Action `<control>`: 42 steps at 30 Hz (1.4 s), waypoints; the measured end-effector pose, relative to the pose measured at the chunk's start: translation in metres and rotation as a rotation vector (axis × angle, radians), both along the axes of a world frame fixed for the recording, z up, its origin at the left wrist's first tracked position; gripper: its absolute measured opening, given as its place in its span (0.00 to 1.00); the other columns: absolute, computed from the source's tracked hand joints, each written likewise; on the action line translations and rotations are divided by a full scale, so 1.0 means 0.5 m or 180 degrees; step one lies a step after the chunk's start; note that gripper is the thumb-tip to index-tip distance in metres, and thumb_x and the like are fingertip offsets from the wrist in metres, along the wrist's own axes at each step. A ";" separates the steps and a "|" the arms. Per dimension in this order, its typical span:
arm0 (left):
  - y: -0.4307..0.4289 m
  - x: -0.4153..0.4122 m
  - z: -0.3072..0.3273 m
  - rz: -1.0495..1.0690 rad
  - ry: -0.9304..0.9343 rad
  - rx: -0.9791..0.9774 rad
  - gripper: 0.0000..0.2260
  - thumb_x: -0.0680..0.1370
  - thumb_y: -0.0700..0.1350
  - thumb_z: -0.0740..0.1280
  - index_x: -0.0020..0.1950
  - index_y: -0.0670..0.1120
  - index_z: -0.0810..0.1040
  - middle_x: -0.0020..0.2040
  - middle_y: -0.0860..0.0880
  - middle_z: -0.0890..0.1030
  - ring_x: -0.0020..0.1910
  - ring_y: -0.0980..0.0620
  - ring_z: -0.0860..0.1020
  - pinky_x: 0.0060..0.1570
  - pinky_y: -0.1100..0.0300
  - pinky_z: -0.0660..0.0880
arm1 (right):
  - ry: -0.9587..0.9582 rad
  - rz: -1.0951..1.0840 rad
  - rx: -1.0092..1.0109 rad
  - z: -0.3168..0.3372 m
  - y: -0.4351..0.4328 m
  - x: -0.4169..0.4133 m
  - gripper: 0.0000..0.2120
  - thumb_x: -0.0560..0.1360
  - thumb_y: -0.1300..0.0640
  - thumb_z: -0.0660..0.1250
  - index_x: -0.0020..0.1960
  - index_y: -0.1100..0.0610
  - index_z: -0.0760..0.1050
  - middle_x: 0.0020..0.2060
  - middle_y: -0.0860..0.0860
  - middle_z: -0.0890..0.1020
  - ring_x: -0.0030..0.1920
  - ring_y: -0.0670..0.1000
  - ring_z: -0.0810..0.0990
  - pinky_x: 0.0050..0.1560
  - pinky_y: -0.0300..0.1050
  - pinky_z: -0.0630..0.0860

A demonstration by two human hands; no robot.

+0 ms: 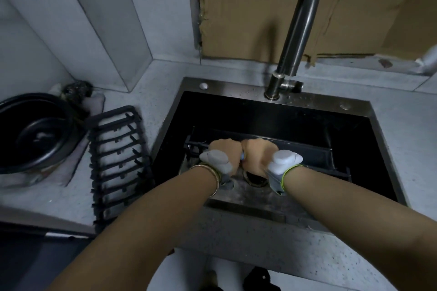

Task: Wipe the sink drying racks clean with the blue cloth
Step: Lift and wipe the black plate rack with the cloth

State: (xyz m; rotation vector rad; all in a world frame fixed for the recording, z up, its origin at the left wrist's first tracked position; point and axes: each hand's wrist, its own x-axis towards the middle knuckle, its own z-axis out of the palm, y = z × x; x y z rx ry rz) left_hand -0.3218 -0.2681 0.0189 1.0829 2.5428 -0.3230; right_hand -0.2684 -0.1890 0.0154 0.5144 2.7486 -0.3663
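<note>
- both forearms reach in from the bottom edge and meet low in the black sink [236, 88], over the round drain [255, 179].
- left hand [223, 149] and right hand [260, 149] sit knuckles-up, side by side and touching, each curled into a fist; the fingertips turn under and are hidden.
- blue cloth [242, 156] shows only as a thin sliver squeezed between the two fists, so both hands appear to grip it; the rest of it is out of sight beneath them.
- a grey-white wrist device [217, 156] is strapped behind the left hand, with gold bangles [210, 170] just below it; a like unit [285, 158] sits on the right wrist, on a strap with a yellow-green edge.
- one dark drying rack [305, 152] spans the sink just behind the hands; whether the hands touch it cannot be told.
- a second black rack [119, 164] lies flat on the speckled grey counter [354, 255], left of the sink.
- further left, a black pot [35, 134] stands on a pale folded towel [66, 172].
- behind the sink a steel faucet [300, 30] rises in front of brown cardboard [260, 7].
</note>
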 end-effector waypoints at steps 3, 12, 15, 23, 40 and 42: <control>-0.074 -0.022 -0.014 0.0113 -0.0003 0.0441 0.21 0.77 0.46 0.64 0.68 0.47 0.63 0.64 0.43 0.70 0.62 0.40 0.70 0.58 0.45 0.67 | 0.0139 0.0230 -0.0074 -0.008 -0.021 -0.027 0.18 0.72 0.49 0.68 0.57 0.56 0.70 0.54 0.53 0.77 0.54 0.55 0.78 0.50 0.45 0.73; -0.421 -0.128 -0.030 0.3193 0.0085 0.1660 0.30 0.74 0.52 0.68 0.72 0.46 0.60 0.70 0.40 0.63 0.67 0.38 0.64 0.65 0.45 0.64 | 0.0881 0.0134 -0.1843 0.007 -0.214 -0.061 0.17 0.75 0.64 0.65 0.62 0.60 0.67 0.51 0.49 0.73 0.56 0.50 0.72 0.56 0.43 0.68; -0.512 -0.128 -0.034 0.4120 -0.0987 0.2390 0.31 0.76 0.47 0.68 0.73 0.39 0.58 0.70 0.37 0.65 0.67 0.38 0.67 0.64 0.48 0.68 | 0.0689 0.0387 -0.2425 -0.016 -0.301 -0.074 0.09 0.72 0.68 0.67 0.37 0.56 0.74 0.35 0.51 0.75 0.40 0.52 0.74 0.41 0.46 0.72; -0.545 -0.137 -0.083 0.4643 -0.1853 0.3185 0.23 0.70 0.45 0.73 0.61 0.35 0.75 0.59 0.38 0.78 0.58 0.38 0.77 0.59 0.46 0.74 | 0.0319 -0.0561 -0.3245 -0.058 -0.380 -0.070 0.07 0.75 0.64 0.66 0.45 0.70 0.76 0.38 0.56 0.76 0.39 0.51 0.74 0.37 0.37 0.69; -0.277 0.033 0.028 0.3609 -0.3656 0.4349 0.09 0.79 0.30 0.58 0.55 0.41 0.71 0.42 0.43 0.79 0.31 0.51 0.81 0.24 0.62 0.76 | 0.1723 -0.2879 -0.3824 -0.011 -0.163 0.145 0.08 0.70 0.65 0.63 0.47 0.57 0.76 0.34 0.52 0.78 0.32 0.51 0.76 0.25 0.35 0.68; -0.253 0.052 0.041 0.3334 -0.3762 0.4528 0.12 0.78 0.31 0.61 0.59 0.42 0.70 0.45 0.42 0.79 0.36 0.49 0.80 0.27 0.61 0.77 | 0.1857 -0.2815 -0.3808 -0.002 -0.138 0.164 0.08 0.71 0.66 0.61 0.47 0.57 0.75 0.35 0.51 0.78 0.34 0.51 0.76 0.29 0.37 0.70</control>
